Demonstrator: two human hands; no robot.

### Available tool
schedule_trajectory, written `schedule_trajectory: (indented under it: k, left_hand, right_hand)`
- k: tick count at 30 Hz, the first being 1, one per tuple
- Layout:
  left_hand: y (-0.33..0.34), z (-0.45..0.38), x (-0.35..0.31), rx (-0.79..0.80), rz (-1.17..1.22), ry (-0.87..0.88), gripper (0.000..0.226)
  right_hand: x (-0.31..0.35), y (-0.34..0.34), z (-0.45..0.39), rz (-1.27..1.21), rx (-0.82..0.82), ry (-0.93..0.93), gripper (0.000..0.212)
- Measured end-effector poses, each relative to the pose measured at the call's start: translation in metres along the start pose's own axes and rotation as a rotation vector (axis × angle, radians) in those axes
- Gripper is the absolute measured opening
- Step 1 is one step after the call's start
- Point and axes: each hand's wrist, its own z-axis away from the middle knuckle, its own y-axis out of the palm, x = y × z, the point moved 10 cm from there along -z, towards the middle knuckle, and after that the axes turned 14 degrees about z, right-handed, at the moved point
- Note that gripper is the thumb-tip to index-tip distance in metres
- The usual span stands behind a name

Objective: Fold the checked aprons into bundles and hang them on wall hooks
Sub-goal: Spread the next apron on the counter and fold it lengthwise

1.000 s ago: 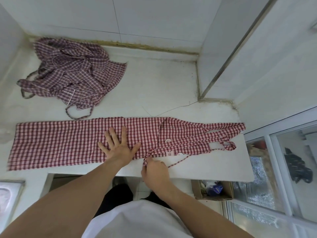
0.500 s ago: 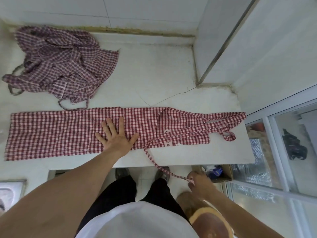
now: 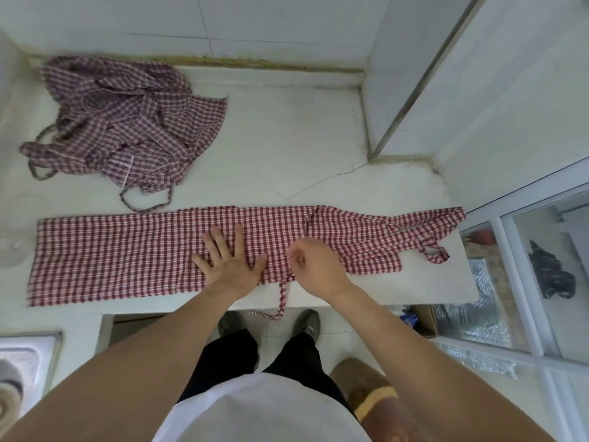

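The folded apron (image 3: 134,253) lies as a long strip along the counter (image 3: 287,138) front edge, pinned by the flat, spread left hand (image 3: 230,262), evidently so the right hand (image 3: 314,269), fingers curled, can pinch its tie strap (image 3: 282,293) without shifting it.

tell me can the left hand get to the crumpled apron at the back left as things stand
Probably yes. The left hand lies flat on the folded apron, and only bare counter separates it from the crumpled apron.
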Motion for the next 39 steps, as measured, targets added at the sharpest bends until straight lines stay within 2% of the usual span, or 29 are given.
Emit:
schedule_trajectory:
  k: [2, 6, 8, 11, 14, 16, 17, 19, 21, 23, 28, 32, 35, 36, 39]
  left_hand:
    - [-0.003, 0.005, -0.001, 0.0, -0.005, 0.05, 0.073]
    - [-0.035, 0.004, 0.01, -0.025, 0.051, 0.186, 0.055]
    - [-0.06, -0.001, 0.026, -0.043, 0.144, 0.258, 0.061]
    - [-0.102, -0.012, 0.067, -0.147, 0.116, 0.209, 0.069]
    - [-0.132, -0.026, 0.108, -0.167, -0.011, 0.124, 0.085]
    - [-0.143, -0.036, 0.124, -0.107, -0.063, 0.131, 0.099]
    - [-0.147, -0.039, 0.126, -0.086, -0.087, 0.157, 0.102]
    - [-0.157, -0.048, 0.129, -0.068, -0.161, 0.197, 0.101]
    - [-0.163, -0.057, 0.132, -0.049, -0.237, 0.198, 0.098]
    - [-0.168, -0.064, 0.131, -0.033, -0.298, 0.198, 0.093]
    - [-0.181, -0.07, 0.124, -0.038, -0.326, 0.224, 0.082]
    - [-0.19, -0.059, 0.121, -0.177, -0.247, 0.324, 0.088]
    - [-0.193, -0.053, 0.134, -0.209, -0.142, 0.23, 0.093]
    - [-0.19, -0.051, 0.137, -0.196, -0.155, 0.202, 0.084]
    - [-0.187, -0.04, 0.137, -0.242, -0.252, 0.233, 0.032]
  right_hand:
    - [0.016, 0.016, -0.021, 0.147, -0.002, -0.061, 0.024]
    - [0.013, 0.037, -0.036, 0.285, 0.159, -0.086, 0.037]
    - [0.005, 0.036, -0.037, 0.33, 0.209, -0.061, 0.038]
    - [0.003, 0.029, -0.047, 0.43, 0.287, -0.025, 0.028]
    - [0.012, 0.011, -0.069, 0.503, 0.212, -0.029, 0.027]
    - [0.02, 0.0, -0.083, 0.477, 0.141, -0.057, 0.045]
    - [0.021, 0.0, -0.087, 0.449, 0.155, -0.065, 0.058]
    - [0.021, 0.009, -0.097, 0.447, 0.252, -0.045, 0.082]
    - [0.015, 0.018, -0.105, 0.507, 0.341, 0.015, 0.095]
    - [0.008, 0.022, -0.113, 0.525, 0.414, 0.094, 0.092]
    - [0.005, 0.032, -0.118, 0.581, 0.523, 0.075, 0.048]
    - [0.014, 0.032, -0.106, 0.589, 0.444, -0.049, 0.031]
    - [0.024, 0.025, -0.09, 0.567, 0.266, -0.163, 0.034]
    - [0.027, 0.022, -0.083, 0.575, 0.191, -0.203, 0.039]
    - [0.03, 0.013, -0.063, 0.615, -0.044, -0.287, 0.043]
